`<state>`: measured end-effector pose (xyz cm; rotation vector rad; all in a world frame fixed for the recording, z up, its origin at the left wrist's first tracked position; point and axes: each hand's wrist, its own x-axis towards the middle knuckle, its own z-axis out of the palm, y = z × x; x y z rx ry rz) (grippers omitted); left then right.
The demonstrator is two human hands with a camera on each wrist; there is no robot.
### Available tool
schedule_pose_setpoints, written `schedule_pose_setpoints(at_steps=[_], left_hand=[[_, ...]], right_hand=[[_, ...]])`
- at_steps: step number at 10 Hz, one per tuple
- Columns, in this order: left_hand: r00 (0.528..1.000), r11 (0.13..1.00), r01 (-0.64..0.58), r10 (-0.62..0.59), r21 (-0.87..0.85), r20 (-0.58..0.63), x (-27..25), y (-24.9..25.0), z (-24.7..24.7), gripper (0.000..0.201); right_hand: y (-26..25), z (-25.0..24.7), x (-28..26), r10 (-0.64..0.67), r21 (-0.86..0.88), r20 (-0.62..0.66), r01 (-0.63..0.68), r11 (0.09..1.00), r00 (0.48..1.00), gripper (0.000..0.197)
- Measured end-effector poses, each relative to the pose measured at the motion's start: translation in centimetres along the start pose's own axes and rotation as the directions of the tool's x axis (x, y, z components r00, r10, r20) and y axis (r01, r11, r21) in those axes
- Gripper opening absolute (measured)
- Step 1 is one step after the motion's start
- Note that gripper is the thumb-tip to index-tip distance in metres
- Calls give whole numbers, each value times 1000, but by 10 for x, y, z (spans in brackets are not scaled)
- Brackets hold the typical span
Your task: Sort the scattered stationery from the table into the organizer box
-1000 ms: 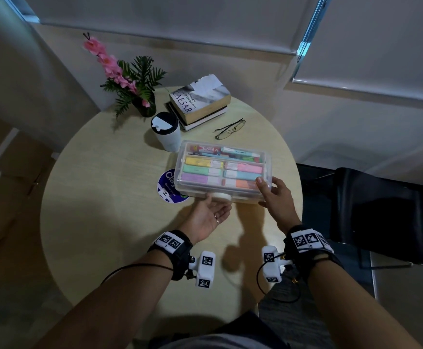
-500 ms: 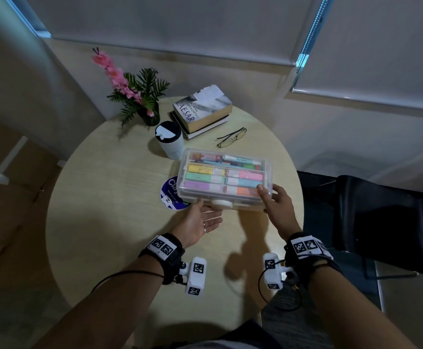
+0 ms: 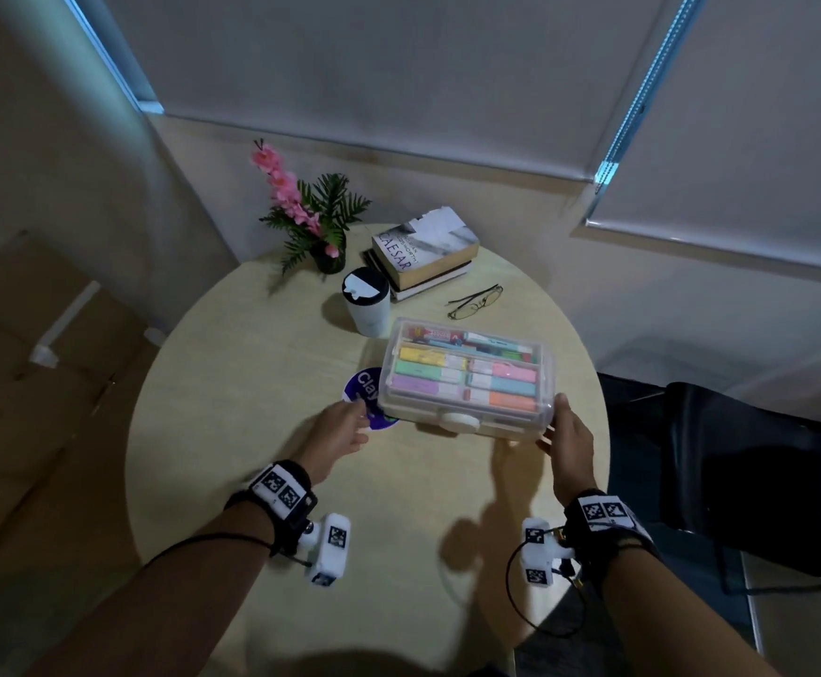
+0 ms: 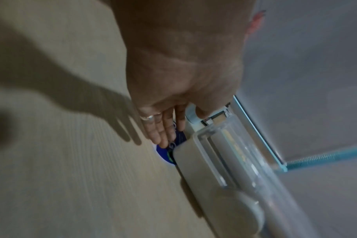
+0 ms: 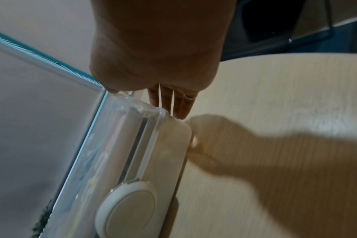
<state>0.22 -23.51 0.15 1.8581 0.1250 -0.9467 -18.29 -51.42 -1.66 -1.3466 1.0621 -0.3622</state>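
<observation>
Nearly done, I judge. Organizer box (image 3: 467, 376): lid closed, packed with coloured stationery, its near right corner clamped between the thumb and straight fingers of my right hand (image 3: 567, 439). Left hand (image 3: 337, 432): fingers straight and together, holding nothing, tips over the purple clay disc (image 3: 367, 398) beside the box. No loose stationery on the table (image 3: 232, 432).

Fingers (image 5: 169, 103) touch box (image 5: 132, 145) (lid shut).

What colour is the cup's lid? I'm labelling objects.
Black, on a white cup; head view shows it best.
</observation>
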Motion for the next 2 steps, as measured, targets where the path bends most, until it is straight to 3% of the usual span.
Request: schedule_pose_setpoints(at_steps=[1,2], left_hand=[[968,776,-208,251,596,12,10,-22,-32,34],[912,465,-286,400,837,90,28,-78,-61,64]], right_hand=[[-11,8,2,-120,-132,-22,116,984,993,47],[-11,11,-7,-120,-233,-58,104,967,991,45]])
